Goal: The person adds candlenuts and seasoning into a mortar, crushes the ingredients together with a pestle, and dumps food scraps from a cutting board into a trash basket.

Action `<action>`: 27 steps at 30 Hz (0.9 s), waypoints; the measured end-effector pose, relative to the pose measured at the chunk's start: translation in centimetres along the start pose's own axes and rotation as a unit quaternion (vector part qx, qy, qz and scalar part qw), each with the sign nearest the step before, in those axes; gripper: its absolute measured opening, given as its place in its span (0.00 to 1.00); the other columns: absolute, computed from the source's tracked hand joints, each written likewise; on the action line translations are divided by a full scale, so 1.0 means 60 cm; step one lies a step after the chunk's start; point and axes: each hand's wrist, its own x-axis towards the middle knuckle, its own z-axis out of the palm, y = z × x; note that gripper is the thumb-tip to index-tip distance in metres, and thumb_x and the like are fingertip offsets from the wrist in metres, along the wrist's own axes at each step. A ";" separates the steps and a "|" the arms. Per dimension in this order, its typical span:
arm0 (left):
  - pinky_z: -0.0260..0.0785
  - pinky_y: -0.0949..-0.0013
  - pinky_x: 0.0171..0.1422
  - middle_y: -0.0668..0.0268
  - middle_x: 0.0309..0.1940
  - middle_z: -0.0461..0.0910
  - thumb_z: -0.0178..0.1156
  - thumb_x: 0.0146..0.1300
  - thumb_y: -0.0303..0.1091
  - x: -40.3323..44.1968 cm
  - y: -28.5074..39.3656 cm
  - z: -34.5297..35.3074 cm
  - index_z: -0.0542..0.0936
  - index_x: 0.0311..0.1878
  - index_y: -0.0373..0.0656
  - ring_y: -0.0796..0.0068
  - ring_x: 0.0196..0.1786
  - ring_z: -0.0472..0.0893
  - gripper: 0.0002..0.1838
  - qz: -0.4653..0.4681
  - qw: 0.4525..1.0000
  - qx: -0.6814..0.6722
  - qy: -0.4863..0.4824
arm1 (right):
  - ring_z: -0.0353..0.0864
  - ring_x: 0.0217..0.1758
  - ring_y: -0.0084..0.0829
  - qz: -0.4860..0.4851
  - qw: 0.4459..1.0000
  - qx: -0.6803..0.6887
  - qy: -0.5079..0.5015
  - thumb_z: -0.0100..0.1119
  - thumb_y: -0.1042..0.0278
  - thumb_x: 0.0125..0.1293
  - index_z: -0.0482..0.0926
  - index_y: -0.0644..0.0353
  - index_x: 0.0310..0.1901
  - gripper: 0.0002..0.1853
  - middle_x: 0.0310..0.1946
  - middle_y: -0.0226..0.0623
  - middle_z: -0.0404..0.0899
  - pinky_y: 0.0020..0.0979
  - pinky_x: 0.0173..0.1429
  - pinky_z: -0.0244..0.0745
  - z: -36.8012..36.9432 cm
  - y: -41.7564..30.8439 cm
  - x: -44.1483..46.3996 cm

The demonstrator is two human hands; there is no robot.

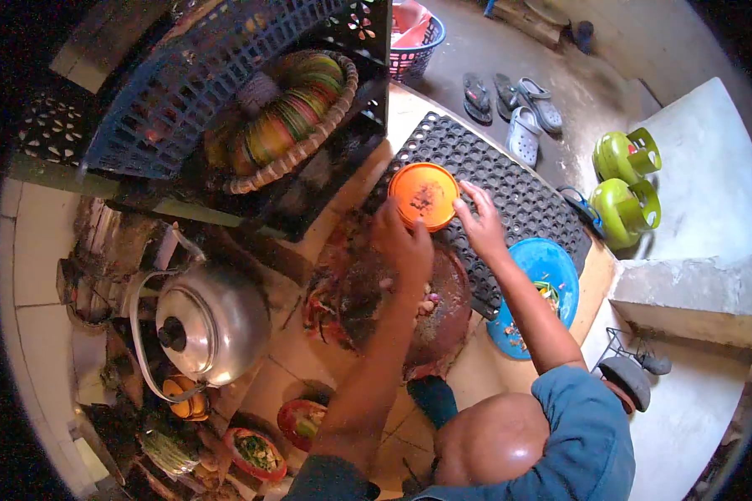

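An orange round plastic lid point(424, 194), marked with a dark print or stain in its middle, is between my two hands over the edge of a black rubber mat. My left hand point(403, 244) grips its lower left rim, with the fingertips partly hidden. On the right rim, the fingers and thumb of my right hand point(481, 224) close on it. Whether a container sits under the lid is hidden. Below my hands lies a wide dark stone mortar point(453, 311) holding a few small shallot or garlic pieces point(428, 302), partly covered by my left forearm.
A blue basin point(570, 265) with food scraps is beside my right forearm. The black rubber mat point(526, 200) lies ahead. A large metal kettle point(234, 321) and two small bowls, one a red bowl point(236, 457), are at left. Green gas cylinders point(618, 213) stand at right.
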 end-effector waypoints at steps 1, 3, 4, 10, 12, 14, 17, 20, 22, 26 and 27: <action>0.49 0.50 0.70 0.53 0.63 0.65 0.58 0.55 0.30 0.008 -0.024 0.001 0.65 0.64 0.38 0.49 0.65 0.62 0.31 -0.013 0.999 0.029 -0.014 | 0.70 0.62 0.42 0.008 1.000 -0.015 0.010 0.55 0.57 0.65 0.71 0.67 0.59 0.26 0.58 0.49 0.72 0.37 0.66 0.63 0.014 0.020 0.001; 0.48 0.49 0.71 0.54 0.64 0.63 0.58 0.55 0.30 0.009 -0.040 -0.002 0.64 0.65 0.40 0.48 0.66 0.61 0.32 -0.030 0.994 0.087 -0.061 | 0.70 0.62 0.43 0.010 0.999 -0.035 -0.009 0.56 0.61 0.65 0.68 0.68 0.61 0.27 0.57 0.52 0.71 0.38 0.66 0.63 0.038 0.031 0.012; 0.48 0.49 0.71 0.54 0.65 0.63 0.58 0.56 0.30 0.008 -0.039 -0.012 0.63 0.66 0.41 0.48 0.67 0.60 0.32 -0.034 0.988 0.118 -0.095 | 0.70 0.62 0.44 0.026 0.999 -0.015 -0.009 0.55 0.61 0.65 0.68 0.68 0.61 0.27 0.58 0.52 0.71 0.38 0.66 0.62 0.040 0.025 0.012; 0.50 0.53 0.72 0.53 0.66 0.61 0.59 0.56 0.31 0.016 -0.071 -0.033 0.63 0.67 0.47 0.52 0.68 0.59 0.34 -0.073 0.987 -0.044 -0.133 | 0.75 0.58 0.32 0.061 0.973 0.217 0.046 0.55 0.70 0.65 0.69 0.67 0.61 0.23 0.56 0.45 0.74 0.32 0.62 0.68 0.026 -0.025 0.013; 0.55 0.56 0.70 0.53 0.66 0.62 0.60 0.56 0.33 0.015 -0.081 -0.025 0.64 0.67 0.47 0.55 0.68 0.61 0.33 -0.131 0.971 -0.165 -0.114 | 0.76 0.55 0.26 0.067 0.961 0.248 0.103 0.53 0.75 0.66 0.70 0.68 0.59 0.20 0.53 0.39 0.77 0.28 0.61 0.69 -0.005 -0.042 0.022; 0.61 0.59 0.66 0.53 0.64 0.64 0.61 0.57 0.35 0.008 -0.063 -0.031 0.65 0.65 0.46 0.59 0.66 0.65 0.31 -0.233 0.938 -0.249 -0.060 | 0.77 0.53 0.28 0.070 0.959 0.233 0.147 0.51 0.78 0.66 0.70 0.70 0.59 0.19 0.52 0.41 0.77 0.29 0.60 0.70 -0.049 -0.017 0.037; 0.67 0.61 0.61 0.54 0.59 0.69 0.63 0.57 0.37 0.017 -0.118 0.002 0.66 0.63 0.42 0.62 0.60 0.71 0.30 -0.243 0.938 -0.244 -0.030 | 0.77 0.53 0.32 0.133 0.969 0.167 0.126 0.52 0.77 0.64 0.70 0.70 0.59 0.20 0.52 0.44 0.77 0.33 0.59 0.71 -0.094 0.100 0.035; 0.68 0.60 0.59 0.55 0.55 0.72 0.64 0.56 0.37 0.044 -0.140 0.016 0.67 0.61 0.37 0.61 0.56 0.74 0.31 -0.271 0.919 -0.238 -0.156 | 0.73 0.57 0.41 -0.013 0.949 -0.281 0.142 0.58 0.72 0.58 0.72 0.65 0.57 0.23 0.51 0.48 0.75 0.41 0.63 0.65 -0.080 0.150 0.001; 0.68 0.61 0.59 0.55 0.54 0.72 0.65 0.55 0.37 0.053 -0.132 0.015 0.67 0.59 0.35 0.61 0.56 0.74 0.31 -0.282 0.912 -0.241 -0.172 | 0.71 0.57 0.44 -0.103 0.960 -0.221 0.140 0.60 0.70 0.58 0.77 0.60 0.52 0.18 0.50 0.43 0.74 0.40 0.62 0.64 -0.080 0.022 0.016; 0.67 0.60 0.59 0.55 0.53 0.73 0.64 0.55 0.36 0.036 -0.118 0.005 0.68 0.54 0.34 0.63 0.57 0.73 0.27 -0.224 0.945 -0.142 -0.193 | 0.78 0.34 0.36 -0.265 0.921 -0.278 -0.071 0.63 0.67 0.53 0.82 0.54 0.35 0.07 0.29 0.34 0.82 0.38 0.38 0.71 -0.004 -0.022 0.038; 0.67 0.61 0.59 0.55 0.52 0.73 0.64 0.54 0.36 0.033 -0.109 0.001 0.68 0.54 0.35 0.63 0.57 0.73 0.26 -0.216 0.945 -0.161 -0.188 | 0.78 0.32 0.36 -0.244 0.898 -0.345 -0.124 0.60 0.67 0.51 0.82 0.53 0.30 0.05 0.27 0.34 0.81 0.38 0.37 0.71 0.018 -0.012 0.036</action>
